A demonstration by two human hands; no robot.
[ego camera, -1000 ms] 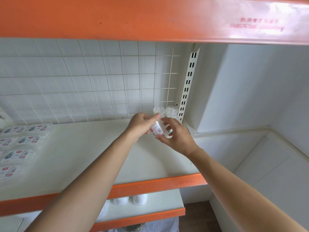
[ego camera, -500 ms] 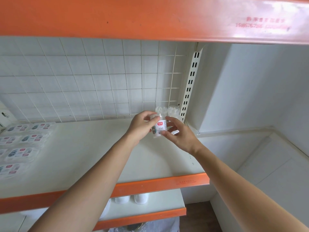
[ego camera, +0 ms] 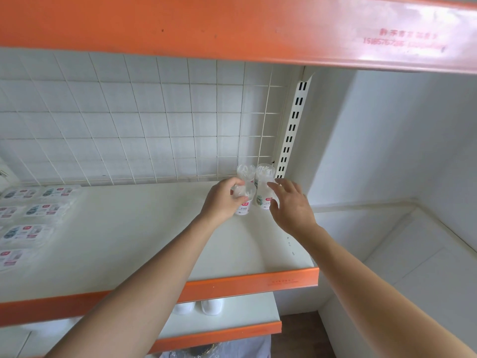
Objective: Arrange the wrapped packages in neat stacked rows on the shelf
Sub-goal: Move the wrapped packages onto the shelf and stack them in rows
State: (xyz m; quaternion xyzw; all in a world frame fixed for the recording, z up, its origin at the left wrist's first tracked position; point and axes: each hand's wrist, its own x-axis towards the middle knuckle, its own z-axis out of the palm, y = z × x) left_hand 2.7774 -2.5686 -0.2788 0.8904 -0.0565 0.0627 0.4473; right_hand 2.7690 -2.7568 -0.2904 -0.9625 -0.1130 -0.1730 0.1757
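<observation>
Left hand (ego camera: 222, 202) had its fingers curled round the front-left tub (ego camera: 244, 204), gripping high on the body near the lid. The tub stood upright with its long axis vertical and its base down on the shelf (ego camera: 129, 228) or just off it; couldn't tell which.

Right hand (ego camera: 291, 208) held nothing, fingers spread and mostly straight. Its fingertips (ego camera: 274, 187) were at the top of the front-right tub (ego camera: 263, 200); contact unclear.

Key relation: the held tub sat directly in front of the back-left tub (ego camera: 244, 171) and just beside the front-right one, label facing out. The back-right tub (ego camera: 265, 170) stood against the slotted upright (ego camera: 291, 125), so a 2x2 block was forming in the right rear corner. Left hand was the nearer one and the only one in control. My read is that what remained was a short push back and to the right to close the gaps, then release.

Versus 0.5 s earlier: both hands had been on the tub, raised. Now it was lower and the right hand had let go. At 1.0 s earlier it had been tilted.

Flat wrapped packs (ego camera: 33, 210) lay well apart at the far left, unchanged.
</observation>
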